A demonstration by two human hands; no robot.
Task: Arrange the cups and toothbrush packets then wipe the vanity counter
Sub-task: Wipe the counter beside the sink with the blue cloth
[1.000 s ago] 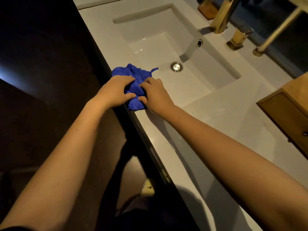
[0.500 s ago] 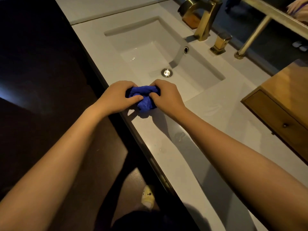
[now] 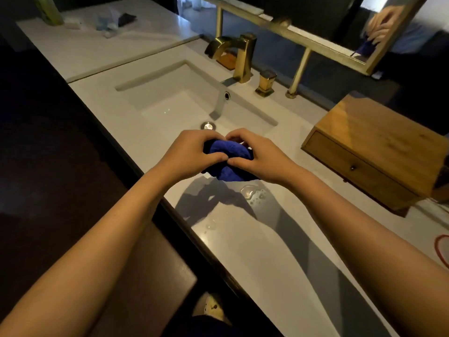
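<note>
Two bare forearms reach forward from the lower corners of the view and meet above the white vanity counter (image 3: 255, 251), where both hands close around a bunched blue cloth (image 3: 229, 152). The left hand (image 3: 192, 154) curls over the cloth's left side, knuckles up, thumb tip pressed inward; the right hand (image 3: 257, 156) mirrors it, fingers arched over the top and thumb meeting the left thumb at the cloth's middle. The cloth is held just clear of the counter's front edge, at the near rim of the rectangular sink (image 3: 184, 105), with its lower folds hanging beneath the palms. Small water drops (image 3: 252, 192) glisten on the counter right below the right wrist. A brass faucet (image 3: 239, 57) stands at the sink's far rim, and a wooden drawer box (image 3: 374, 147) sits toward the counter's back right. Small packets (image 3: 109, 21), too blurred to identify, lie at the far left end.
</note>
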